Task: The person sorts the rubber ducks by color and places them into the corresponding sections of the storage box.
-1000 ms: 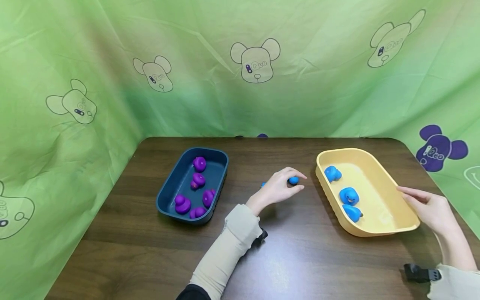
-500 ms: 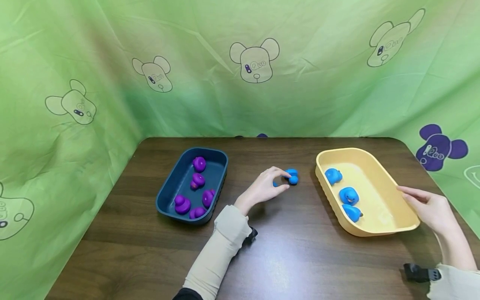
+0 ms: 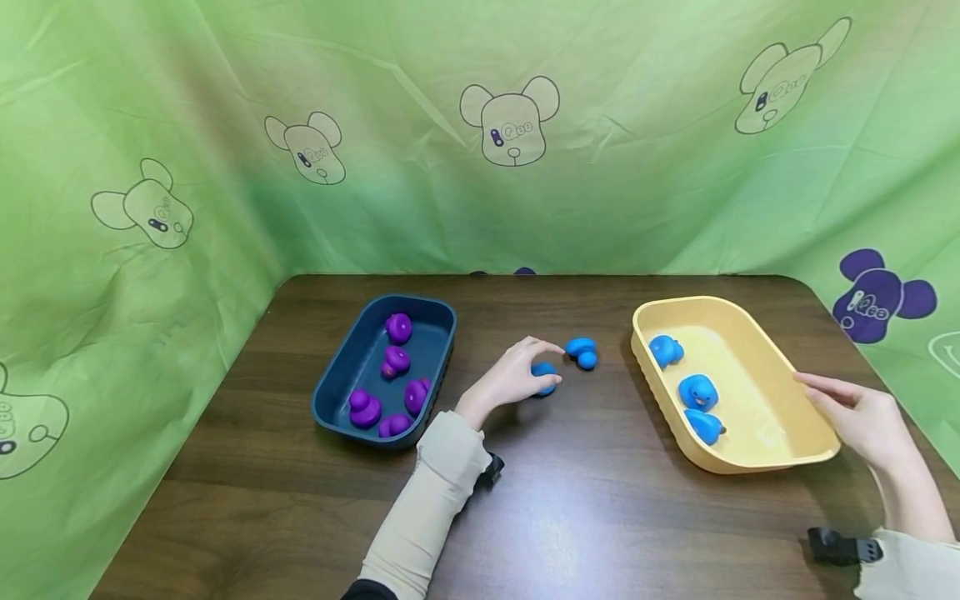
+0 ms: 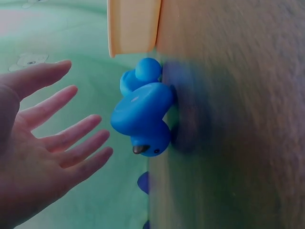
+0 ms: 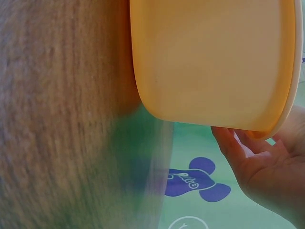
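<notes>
In the head view my left hand reaches over the table, thumb and fingers apart around a blue rubber duck. The left wrist view has that near duck lying on its side, with spread fingers beside it and a gap between. Another blue duck lies just beyond the fingertips, to the right. My right hand pinches the right rim of a yellow tray, whose far side it overlaps. In the right wrist view the fingers lie against the tray's outer wall, under the lip.
Inside the yellow tray are several blue ducks. At the left stands a dark blue tray with several purple ducks. A green printed curtain hangs around the wooden table.
My left hand has drawn back leftward from the farther blue duck, uncovering it, and now has the nearer one between thumb and fingers. My right hand and both trays have stayed in place.
</notes>
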Demonstrator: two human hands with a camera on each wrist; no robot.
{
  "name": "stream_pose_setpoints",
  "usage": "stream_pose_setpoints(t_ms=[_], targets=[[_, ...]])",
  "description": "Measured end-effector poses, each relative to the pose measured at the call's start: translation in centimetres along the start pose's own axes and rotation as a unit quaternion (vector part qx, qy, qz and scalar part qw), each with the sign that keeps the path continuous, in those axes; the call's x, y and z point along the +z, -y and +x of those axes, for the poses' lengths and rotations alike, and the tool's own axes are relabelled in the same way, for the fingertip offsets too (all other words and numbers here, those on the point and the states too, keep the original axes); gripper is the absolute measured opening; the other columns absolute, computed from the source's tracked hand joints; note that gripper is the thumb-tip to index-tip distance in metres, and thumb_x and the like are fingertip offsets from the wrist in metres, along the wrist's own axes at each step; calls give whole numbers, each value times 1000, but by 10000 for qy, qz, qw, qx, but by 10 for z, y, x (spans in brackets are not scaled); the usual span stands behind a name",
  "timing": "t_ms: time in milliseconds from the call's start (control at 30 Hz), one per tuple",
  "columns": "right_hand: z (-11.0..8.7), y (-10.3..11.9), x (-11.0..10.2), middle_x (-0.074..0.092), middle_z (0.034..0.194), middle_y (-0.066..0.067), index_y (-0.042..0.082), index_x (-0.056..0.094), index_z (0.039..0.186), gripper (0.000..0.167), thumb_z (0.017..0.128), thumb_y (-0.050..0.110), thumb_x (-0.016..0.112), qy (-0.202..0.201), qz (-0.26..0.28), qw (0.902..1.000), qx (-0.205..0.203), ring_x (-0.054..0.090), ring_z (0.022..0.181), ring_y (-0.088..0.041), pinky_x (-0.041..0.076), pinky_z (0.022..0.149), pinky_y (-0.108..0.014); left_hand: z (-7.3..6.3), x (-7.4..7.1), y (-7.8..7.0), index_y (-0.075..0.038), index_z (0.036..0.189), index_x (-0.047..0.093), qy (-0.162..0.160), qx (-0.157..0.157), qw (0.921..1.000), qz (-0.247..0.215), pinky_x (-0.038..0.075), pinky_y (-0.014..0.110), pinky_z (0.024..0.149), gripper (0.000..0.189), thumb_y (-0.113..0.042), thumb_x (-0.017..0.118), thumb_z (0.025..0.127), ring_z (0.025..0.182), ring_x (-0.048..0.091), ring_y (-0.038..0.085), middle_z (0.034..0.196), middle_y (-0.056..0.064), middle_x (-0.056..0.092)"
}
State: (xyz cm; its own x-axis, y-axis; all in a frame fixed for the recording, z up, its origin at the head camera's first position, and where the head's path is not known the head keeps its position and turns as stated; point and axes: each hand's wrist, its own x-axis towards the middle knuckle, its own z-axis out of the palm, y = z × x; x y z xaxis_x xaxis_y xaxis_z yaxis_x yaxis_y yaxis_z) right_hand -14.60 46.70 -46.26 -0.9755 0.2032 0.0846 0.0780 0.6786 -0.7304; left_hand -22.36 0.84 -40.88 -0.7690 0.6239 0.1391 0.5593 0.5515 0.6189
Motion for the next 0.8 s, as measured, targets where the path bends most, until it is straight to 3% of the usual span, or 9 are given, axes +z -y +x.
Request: stream_pose_setpoints(t_ms=[400, 633, 800], targets=[[7, -23, 2, 44, 81, 46, 18, 58, 120, 37, 87, 33, 54, -61, -60, 10000, -16, 45, 72, 19, 41, 54, -11, -2, 2, 12, -11, 124, 50, 295, -374, 9988, -109, 35, 29, 92, 42, -19, 59, 83, 114, 42, 19, 123, 8, 47], [-4, 6, -1, 48, 80, 41, 27, 61, 115, 29, 87, 31, 54, 82, 163, 9998, 31, 49, 68, 16, 44, 49, -19, -3, 3, 17, -9, 125, 48, 421, -490, 9975, -281, 36, 31, 91, 43, -15, 58, 83, 114, 42, 21, 123, 9, 47], [-1, -3, 1, 47, 79, 43, 21, 60, 117, 33, 86, 33, 55, -5, 84, 10000, -6, 48, 69, 17, 43, 51, -16, -4, 4, 19, -11, 126, 47, 477, -577, 9965, -360, 37, 31, 89, 44, -15, 58, 83, 110, 44, 21, 121, 10, 47]])
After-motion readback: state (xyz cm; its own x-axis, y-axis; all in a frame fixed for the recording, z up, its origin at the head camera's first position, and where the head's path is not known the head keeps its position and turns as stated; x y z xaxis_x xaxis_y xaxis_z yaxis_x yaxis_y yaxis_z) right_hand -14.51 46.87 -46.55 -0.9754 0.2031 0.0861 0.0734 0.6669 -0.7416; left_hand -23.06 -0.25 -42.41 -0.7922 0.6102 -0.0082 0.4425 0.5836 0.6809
